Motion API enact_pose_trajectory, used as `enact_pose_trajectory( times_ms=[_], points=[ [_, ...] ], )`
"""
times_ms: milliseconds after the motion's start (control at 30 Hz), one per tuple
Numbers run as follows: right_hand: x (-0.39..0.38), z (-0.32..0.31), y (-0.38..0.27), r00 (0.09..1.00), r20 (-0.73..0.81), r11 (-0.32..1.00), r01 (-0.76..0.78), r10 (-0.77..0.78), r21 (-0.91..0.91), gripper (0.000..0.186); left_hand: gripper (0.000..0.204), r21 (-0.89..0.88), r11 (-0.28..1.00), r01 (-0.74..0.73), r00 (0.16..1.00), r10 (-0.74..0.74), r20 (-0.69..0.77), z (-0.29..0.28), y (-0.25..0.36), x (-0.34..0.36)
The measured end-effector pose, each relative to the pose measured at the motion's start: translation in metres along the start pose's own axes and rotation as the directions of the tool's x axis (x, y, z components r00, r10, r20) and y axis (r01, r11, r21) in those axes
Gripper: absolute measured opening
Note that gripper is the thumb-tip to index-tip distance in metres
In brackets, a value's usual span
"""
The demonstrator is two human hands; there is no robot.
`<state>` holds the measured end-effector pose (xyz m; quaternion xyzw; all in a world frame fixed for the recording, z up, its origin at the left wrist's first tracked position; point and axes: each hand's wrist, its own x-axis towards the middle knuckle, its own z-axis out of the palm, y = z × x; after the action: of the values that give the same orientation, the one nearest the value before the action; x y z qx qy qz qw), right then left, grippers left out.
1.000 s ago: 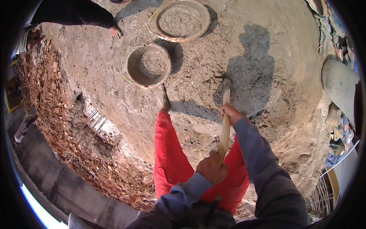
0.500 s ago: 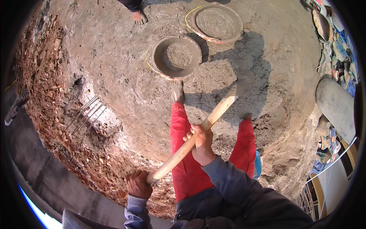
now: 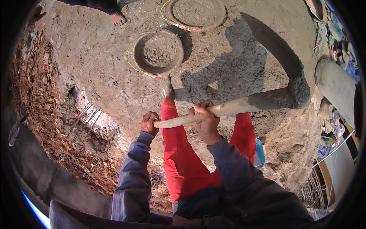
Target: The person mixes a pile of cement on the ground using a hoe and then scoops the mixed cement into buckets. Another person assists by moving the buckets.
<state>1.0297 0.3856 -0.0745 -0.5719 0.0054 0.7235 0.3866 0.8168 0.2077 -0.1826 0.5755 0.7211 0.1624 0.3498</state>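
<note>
Both my hands grip the wooden handle of a hoe [image 3: 232,107]. My left hand [image 3: 150,123] is closed round the handle's butt end. Farther along it, nearer the metal, my right hand [image 3: 207,123] is wrapped round the wood. The hoe's broad curved metal blade [image 3: 280,47] is raised at the right, its edge pointing away from me, and wet grey mortar coats the lower handle and socket. Beyond my feet stands a round tub [image 3: 158,53] of grey mortar, with a second mortar-filled tub [image 3: 196,14] behind it.
Wet mortar covers the ground around my feet. Rebar ends [image 3: 82,122] stick up at the left beside reddish rubble [image 3: 42,99]. Another person's foot [image 3: 118,18] is at the far left. Sacks and scraps [image 3: 339,42] line the right side, near a grey board [image 3: 335,86].
The hoe has swung up and to the right, bringing its blade into sight. Both hands have risen, the left one most, and the handle now lies flatter across my legs.
</note>
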Motion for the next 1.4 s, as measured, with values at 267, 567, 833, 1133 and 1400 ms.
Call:
enact_pose_trajectory(
  times_ms=[267, 567, 833, 1133, 1400],
  points=[
    [0.23, -0.145, -0.242, 0.91, -0.334, 0.934, 0.128, -0.244, -0.333, 0.019, 0.028, -0.112, 0.982, 0.149, 0.943, -0.107, 0.314, 0.204, 0.253, 0.164],
    [0.197, -0.241, -0.086, 0.889, -0.442, 0.208, -0.458, 0.12, -0.864, 0.04, 0.016, -0.231, 0.444, 0.866, 0.48, -0.603, 0.638, 0.253, 0.34, -0.036],
    [0.136, -0.335, 0.004, 0.714, -0.487, 0.366, -0.686, 0.503, -0.629, 0.018, 0.046, 0.064, 0.605, 0.794, 0.355, -0.546, 0.758, 0.18, 0.35, -0.063],
    [0.053, -0.242, -0.024, 0.693, -0.315, 0.621, -0.721, 0.649, -0.306, 0.012, 0.047, -0.085, 0.901, 0.425, 0.595, -0.207, 0.776, 0.036, 0.335, -0.087],
    [-0.074, -0.035, -0.012, 0.792, -0.366, 0.85, -0.527, 0.49, -0.003, 0.015, 0.033, -0.013, 0.902, 0.431, 0.703, -0.327, 0.632, -0.212, 0.265, -0.098]
  ],
)
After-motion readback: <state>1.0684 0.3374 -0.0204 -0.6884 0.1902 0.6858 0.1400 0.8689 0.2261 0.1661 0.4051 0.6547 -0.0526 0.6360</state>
